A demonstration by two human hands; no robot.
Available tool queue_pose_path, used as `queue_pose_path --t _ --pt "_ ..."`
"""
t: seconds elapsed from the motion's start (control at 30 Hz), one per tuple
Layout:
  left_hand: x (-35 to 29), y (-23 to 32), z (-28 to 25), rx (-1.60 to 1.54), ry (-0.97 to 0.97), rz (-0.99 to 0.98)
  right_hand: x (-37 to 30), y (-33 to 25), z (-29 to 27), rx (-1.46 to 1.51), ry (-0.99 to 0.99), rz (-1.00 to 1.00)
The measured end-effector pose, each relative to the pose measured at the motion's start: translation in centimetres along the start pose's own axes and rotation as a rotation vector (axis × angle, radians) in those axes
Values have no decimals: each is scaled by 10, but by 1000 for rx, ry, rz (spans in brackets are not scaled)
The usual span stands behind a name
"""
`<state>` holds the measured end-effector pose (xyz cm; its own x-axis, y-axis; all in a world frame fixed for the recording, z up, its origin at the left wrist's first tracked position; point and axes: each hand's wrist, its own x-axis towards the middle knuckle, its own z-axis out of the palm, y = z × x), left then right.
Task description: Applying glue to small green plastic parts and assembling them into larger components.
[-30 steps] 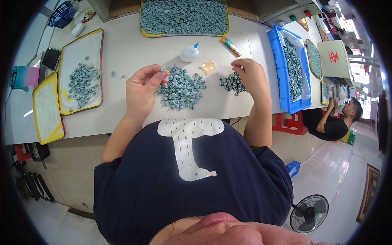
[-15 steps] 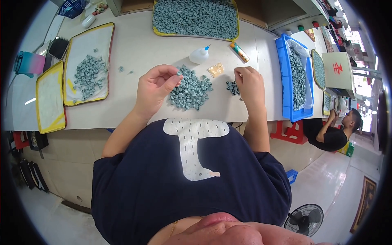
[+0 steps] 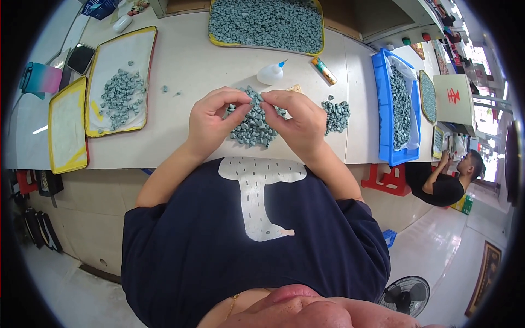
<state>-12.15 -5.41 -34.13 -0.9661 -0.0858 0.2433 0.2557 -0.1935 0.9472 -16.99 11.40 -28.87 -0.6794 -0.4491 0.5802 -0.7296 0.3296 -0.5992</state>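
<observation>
Over a heap of small grey-green stone-like pieces [image 3: 253, 132], my two hands meet with fingertips almost touching. My left hand [image 3: 215, 113] is closed in a pinch on one small grey-green piece, mostly covered by the fingers. Thumb and forefinger of my right hand [image 3: 299, 116] are pinched together beside it; what they hold, if anything, is too small to make out. To the right of that hand lies a smaller group of similar pieces [image 3: 338, 117]. A patterned packet [image 3: 295, 88] is partly hidden behind the right hand.
Beyond the heap stand a white squeeze bottle with a blue tip [image 3: 270, 74] and an orange-green tube [image 3: 324, 71]. A yellow-rimmed tray [image 3: 262, 48] full of pieces is at the back. Other trays [image 3: 123, 52] lie left; a blue crate [image 3: 383, 109] stands right, near a seated person [image 3: 437, 186].
My right hand has moved left from the smaller group to meet my left hand over the heap. That group now shows fully, and the packet is partly covered.
</observation>
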Motion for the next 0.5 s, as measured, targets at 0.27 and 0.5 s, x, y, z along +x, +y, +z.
queue_pose_path --t 0.27,0.5 --pt "4 3 -2 264 25 150 -3 5 11 -75 0 -135" --pt "4 4 -3 363 51 225 -4 8 15 -119 7 -252"
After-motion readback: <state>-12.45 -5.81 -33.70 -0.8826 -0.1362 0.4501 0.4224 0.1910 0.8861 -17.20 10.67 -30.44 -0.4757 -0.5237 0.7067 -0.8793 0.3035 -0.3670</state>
